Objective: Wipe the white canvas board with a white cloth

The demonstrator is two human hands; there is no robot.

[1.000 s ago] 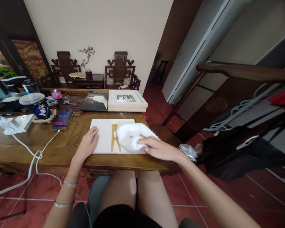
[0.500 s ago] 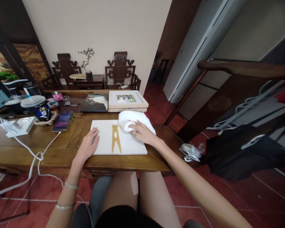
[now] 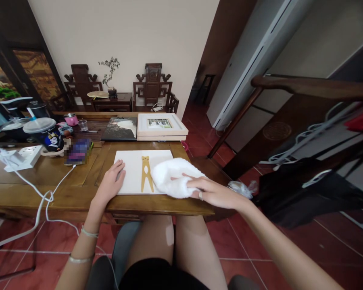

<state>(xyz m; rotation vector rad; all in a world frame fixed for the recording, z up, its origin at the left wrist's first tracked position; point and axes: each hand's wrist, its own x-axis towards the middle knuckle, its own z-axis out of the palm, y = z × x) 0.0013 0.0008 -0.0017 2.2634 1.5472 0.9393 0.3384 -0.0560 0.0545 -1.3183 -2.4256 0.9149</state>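
A white flat board (image 3: 128,171) lies on the wooden table near its front edge. On its face is a yellow cat-shaped figure (image 3: 145,166) with two long legs. My left hand (image 3: 112,179) rests on the board's left edge, fingers stretched out and holding nothing. A fluffy white cloth (image 3: 175,173) covers the board's right part, bunched up. My right hand (image 3: 210,190) grips that cloth at its right side, with some fingers sunk into the folds.
Behind the board lie a white picture frame (image 3: 161,125) and a dark picture (image 3: 120,128). To the left are a phone (image 3: 78,151) on a white cable, a lidded cup (image 3: 50,135) and a power strip (image 3: 26,158). A wooden chair rail (image 3: 305,86) stands at right.
My right hand has pulled the cloth toward me and to the right, from the board's upper right to its lower right side. My left hand has stayed in place.
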